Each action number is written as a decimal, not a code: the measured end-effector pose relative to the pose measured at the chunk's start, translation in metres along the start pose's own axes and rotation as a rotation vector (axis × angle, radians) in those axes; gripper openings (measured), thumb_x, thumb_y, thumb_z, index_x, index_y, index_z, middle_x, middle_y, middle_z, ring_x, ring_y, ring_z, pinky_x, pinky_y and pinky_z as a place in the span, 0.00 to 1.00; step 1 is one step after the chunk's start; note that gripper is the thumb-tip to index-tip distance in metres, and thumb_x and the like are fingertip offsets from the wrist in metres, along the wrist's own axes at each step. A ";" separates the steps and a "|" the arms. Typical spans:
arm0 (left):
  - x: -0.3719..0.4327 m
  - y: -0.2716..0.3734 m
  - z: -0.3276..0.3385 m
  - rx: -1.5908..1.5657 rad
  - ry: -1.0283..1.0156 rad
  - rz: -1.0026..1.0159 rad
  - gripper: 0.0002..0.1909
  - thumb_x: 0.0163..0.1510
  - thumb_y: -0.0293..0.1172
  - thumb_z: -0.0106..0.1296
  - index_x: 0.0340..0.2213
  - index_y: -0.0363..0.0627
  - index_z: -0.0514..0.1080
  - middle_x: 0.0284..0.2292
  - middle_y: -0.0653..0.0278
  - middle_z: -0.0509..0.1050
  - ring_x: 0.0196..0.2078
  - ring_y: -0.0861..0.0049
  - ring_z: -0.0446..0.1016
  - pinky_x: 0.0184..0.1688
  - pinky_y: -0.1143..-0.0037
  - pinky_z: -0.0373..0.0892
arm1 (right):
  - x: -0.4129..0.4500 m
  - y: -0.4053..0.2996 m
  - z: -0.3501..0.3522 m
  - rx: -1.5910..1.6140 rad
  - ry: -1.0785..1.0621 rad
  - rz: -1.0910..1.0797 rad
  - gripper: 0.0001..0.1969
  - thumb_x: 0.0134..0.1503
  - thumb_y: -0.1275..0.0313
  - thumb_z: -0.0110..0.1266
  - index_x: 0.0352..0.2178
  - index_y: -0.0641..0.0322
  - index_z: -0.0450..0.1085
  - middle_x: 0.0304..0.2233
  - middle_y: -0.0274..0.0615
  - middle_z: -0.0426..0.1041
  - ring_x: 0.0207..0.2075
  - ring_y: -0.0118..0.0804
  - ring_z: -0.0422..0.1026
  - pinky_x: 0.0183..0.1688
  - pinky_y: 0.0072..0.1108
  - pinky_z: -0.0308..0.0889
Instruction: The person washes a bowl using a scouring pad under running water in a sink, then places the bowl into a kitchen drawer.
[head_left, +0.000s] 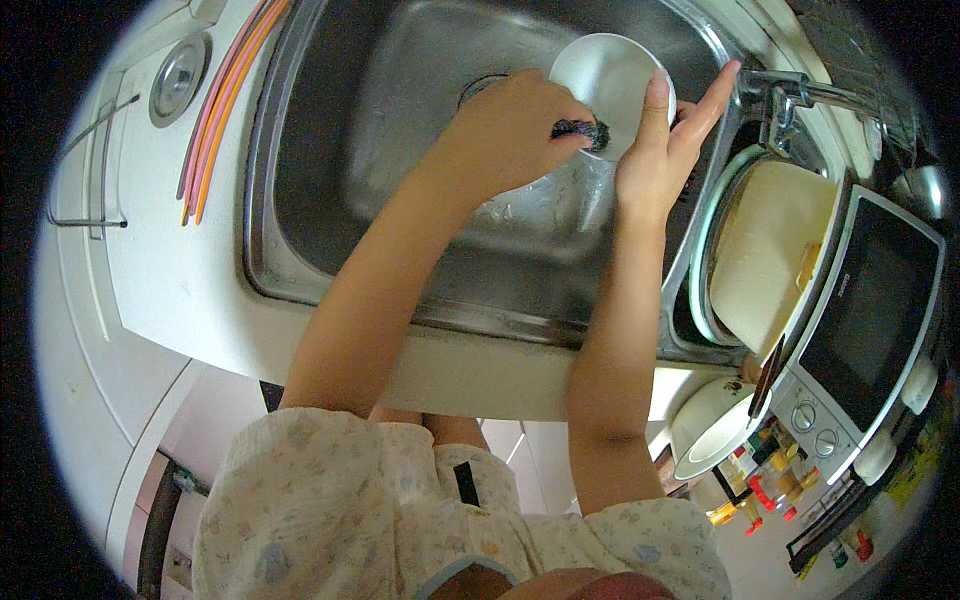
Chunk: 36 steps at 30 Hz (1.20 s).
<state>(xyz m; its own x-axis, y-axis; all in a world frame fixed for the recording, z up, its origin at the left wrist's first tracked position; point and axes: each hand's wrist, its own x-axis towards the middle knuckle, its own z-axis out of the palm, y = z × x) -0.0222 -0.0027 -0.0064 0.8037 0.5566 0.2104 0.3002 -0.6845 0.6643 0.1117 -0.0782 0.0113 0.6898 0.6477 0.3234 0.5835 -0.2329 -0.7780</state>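
Over a stainless steel sink (420, 112), a white bowl (611, 75) is tilted with its inside facing up and left. My right hand (656, 150) grips the bowl's right side, thumb along the rim and fingers behind it. In my left hand (525, 127) is a dark metal scouring pad (581, 135), pinched by the fingers at the bowl's lower left edge. Water glistens on the sink floor below the hands. Part of a dark ring shows behind my left hand.
A chrome faucet (795, 90) reaches in from the right. Beside the sink stand a cream basin (772, 240), a microwave oven (870, 300) and a white enamel bowl (712, 427). Condiment bottles (780, 480) lie beyond. Pink and orange strips (217, 120) and a round metal lid (180, 79) are left.
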 end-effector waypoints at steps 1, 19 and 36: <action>-0.002 -0.002 0.001 -0.144 0.011 0.005 0.09 0.42 0.32 0.53 0.29 0.50 0.76 0.29 0.65 0.74 0.40 0.66 0.69 0.43 0.66 0.66 | 0.002 0.001 0.000 -0.039 0.043 -0.045 0.40 0.55 0.58 0.50 0.61 0.57 0.37 0.32 0.39 0.64 0.26 0.28 0.56 0.35 0.18 0.58; 0.009 -0.004 -0.004 0.197 0.033 -0.008 0.14 0.45 0.31 0.52 0.37 0.53 0.74 0.37 0.72 0.75 0.42 0.63 0.69 0.43 0.69 0.68 | -0.002 -0.002 -0.001 0.004 -0.129 0.096 0.32 0.59 0.52 0.38 0.61 0.50 0.41 0.50 0.58 0.56 0.53 0.50 0.57 0.55 0.28 0.51; 0.008 -0.015 0.000 0.329 0.062 0.069 0.10 0.44 0.29 0.51 0.31 0.53 0.77 0.30 0.67 0.75 0.41 0.68 0.69 0.41 0.69 0.69 | -0.004 0.005 0.002 0.113 -0.339 0.176 0.27 0.59 0.52 0.38 0.57 0.45 0.53 0.54 0.58 0.59 0.57 0.50 0.57 0.58 0.27 0.51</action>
<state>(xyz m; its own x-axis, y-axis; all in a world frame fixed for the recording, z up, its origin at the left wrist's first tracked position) -0.0205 0.0118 -0.0142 0.7979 0.5247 0.2966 0.4041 -0.8308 0.3827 0.1107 -0.0809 0.0055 0.5835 0.8121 -0.0017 0.4051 -0.2929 -0.8661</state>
